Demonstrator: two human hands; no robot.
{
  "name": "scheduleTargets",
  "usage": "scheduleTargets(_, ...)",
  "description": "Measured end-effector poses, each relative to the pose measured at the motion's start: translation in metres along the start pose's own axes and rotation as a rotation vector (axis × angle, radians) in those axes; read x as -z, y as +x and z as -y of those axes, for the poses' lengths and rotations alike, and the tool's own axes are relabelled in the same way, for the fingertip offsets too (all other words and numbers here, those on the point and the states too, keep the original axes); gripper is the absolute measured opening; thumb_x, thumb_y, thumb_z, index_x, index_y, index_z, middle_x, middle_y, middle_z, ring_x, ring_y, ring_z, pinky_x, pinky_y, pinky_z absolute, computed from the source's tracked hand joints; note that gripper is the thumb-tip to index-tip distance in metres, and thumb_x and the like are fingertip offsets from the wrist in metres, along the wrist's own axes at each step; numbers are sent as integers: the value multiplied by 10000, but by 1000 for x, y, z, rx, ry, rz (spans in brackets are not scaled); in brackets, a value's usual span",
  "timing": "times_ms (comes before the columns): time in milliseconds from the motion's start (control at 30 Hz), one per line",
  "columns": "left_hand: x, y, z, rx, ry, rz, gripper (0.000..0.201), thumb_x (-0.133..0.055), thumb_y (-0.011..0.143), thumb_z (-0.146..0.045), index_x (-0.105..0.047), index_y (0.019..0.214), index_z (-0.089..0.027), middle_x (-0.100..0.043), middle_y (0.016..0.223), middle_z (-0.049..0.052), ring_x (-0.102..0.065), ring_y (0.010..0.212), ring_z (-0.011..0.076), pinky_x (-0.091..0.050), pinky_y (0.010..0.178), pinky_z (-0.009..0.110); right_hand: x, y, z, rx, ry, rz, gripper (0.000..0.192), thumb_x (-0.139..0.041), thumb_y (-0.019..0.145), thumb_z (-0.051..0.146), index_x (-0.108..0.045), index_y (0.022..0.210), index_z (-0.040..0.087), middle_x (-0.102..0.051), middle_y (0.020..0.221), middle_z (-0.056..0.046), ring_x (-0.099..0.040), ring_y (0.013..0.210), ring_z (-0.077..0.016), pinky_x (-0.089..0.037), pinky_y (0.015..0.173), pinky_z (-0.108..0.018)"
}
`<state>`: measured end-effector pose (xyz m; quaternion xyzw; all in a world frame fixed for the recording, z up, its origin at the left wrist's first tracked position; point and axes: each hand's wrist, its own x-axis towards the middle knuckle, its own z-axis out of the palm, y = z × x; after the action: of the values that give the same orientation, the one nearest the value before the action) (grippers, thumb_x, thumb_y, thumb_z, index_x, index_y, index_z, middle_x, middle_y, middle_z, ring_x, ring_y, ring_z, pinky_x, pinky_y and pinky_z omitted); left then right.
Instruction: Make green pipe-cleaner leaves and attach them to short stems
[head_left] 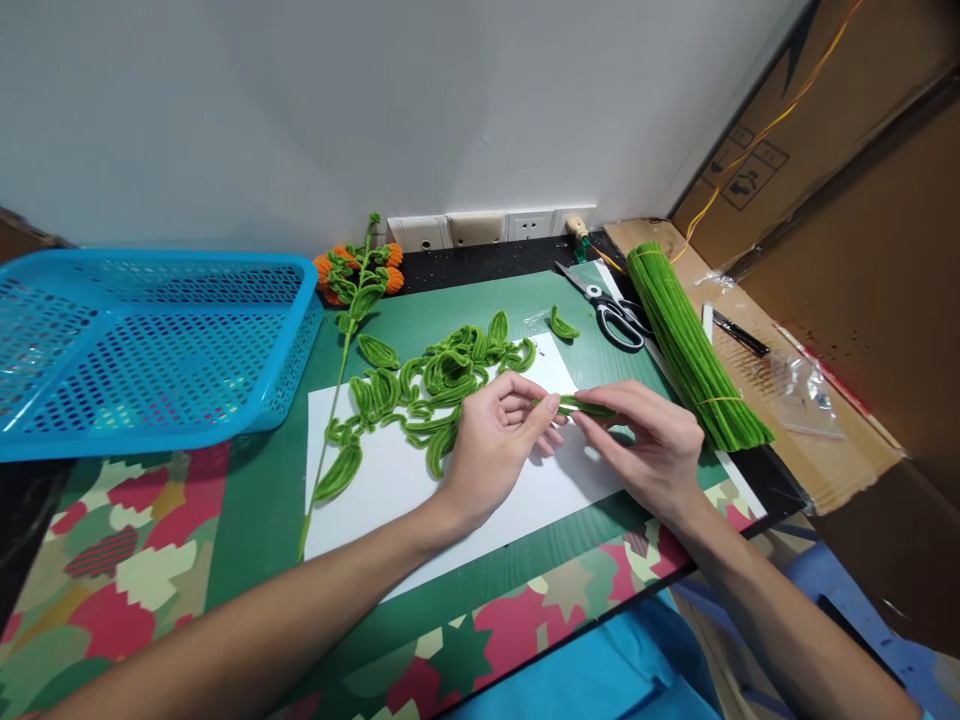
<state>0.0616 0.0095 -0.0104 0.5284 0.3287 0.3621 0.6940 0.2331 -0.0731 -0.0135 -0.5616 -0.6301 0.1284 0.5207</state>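
Note:
Between my fingers, above a white paper sheet [480, 520], is a short green pipe-cleaner leaf [574, 403]. My left hand [499, 435] pinches its left end with thumb and fingers. At the other end, my right hand [649, 440] grips it the same way; the fingers partly cover it. Just beyond my left hand lies a pile of green pipe-cleaner leaves [450, 375]. To the left, a long pipe-cleaner stem [337, 400] with leaves and orange pumpkin-like pieces [394, 280] rests across the paper. One loose leaf [562, 324] sits apart, farther back.
A blue perforated basket [292, 370] stands at the left. Black-handled scissors [619, 320] lie at the back right, beside a tied bundle of green pipe cleaners [694, 345]. A black pen-like tool [739, 332] rests on cardboard [840, 465]. Wall sockets [480, 230] line the back.

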Motion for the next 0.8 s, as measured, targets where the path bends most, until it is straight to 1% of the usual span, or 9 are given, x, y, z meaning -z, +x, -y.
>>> scheduleTargets(133, 2, 2, -4, 47, -70, 87, 319, -875, 845, -372, -665, 886, -135, -776, 767, 75, -729, 577, 164, -600, 520, 247, 1, 0, -3, -81, 114, -29, 240, -772, 937, 159, -792, 1151, 267, -791, 1035, -51, -760, 826, -188, -652, 640, -304)
scheduleTargets(200, 4, 3, -6, 58, -76, 99, 324, -909, 803, -351, -683, 858, -127, -764, 731, 68, -716, 564, 154, -596, 525, 238, 2, 1, -4, -45, 121, -11, 254, -793, 919, 142, -797, 1138, 271, -800, 1016, -41, -768, 850, -193, -654, 664, -308)
scheduleTargets(300, 6, 3, -8, 78, -74, 104, 319, -933, 770, -331, -707, 842, -117, -744, 691, 56, -690, 543, 137, -584, 513, 224, 3, 3, -5, 64, 109, 43, 288, -790, 912, 99, -805, 1139, 276, -816, 1000, -32, -777, 878, -195, -661, 739, -328)
scheduleTargets(400, 9, 4, -6, 88, -98, 105, 322, -938, 764, -326, -711, 851, -115, -746, 699, 59, -697, 557, 143, -586, 505, 224, 3, 5, -6, 134, 105, 79, 345, -784, 912, 78, -799, 1192, 279, -828, 1040, -35, -791, 906, -199, -670, 793, -341)
scheduleTargets(467, 10, 5, -4, 91, -107, 109, 322, -935, 770, -324, -705, 861, -117, -753, 710, 65, -705, 565, 148, -594, 513, 229, 2, 4, -6, 149, 75, 73, 359, -775, 917, 74, -797, 1214, 276, -833, 1052, -40, -799, 913, -201, -675, 797, -338)
scheduleTargets(567, 10, 5, -2, 92, -97, 124, 324, -930, 778, -330, -699, 860, -118, -761, 723, 74, -711, 568, 151, -603, 519, 237, 2, 4, -7, 153, 38, 47, 324, -743, 937, 73, -810, 1185, 270, -841, 1017, -38, -808, 878, -200, -681, 771, -330)
scheduleTargets(667, 9, 5, -3, 88, -88, 121, 340, -935, 770, -339, -677, 814, -123, -759, 727, 78, -711, 574, 149, -609, 527, 239, 4, 4, -6, 150, 45, 64, 282, -725, 952, 92, -821, 1148, 271, -843, 994, -40, -812, 852, -205, -689, 755, -340)
scheduleTargets(800, 6, 5, -5, 77, -81, 104, 370, -944, 753, -361, -659, 800, -130, -746, 725, 67, -710, 589, 151, -620, 531, 248, 5, 5, -2, 73, 58, 89, 238, -725, 960, 128, -825, 1120, 273, -840, 978, -42, -806, 848, -209, -690, 750, -355)
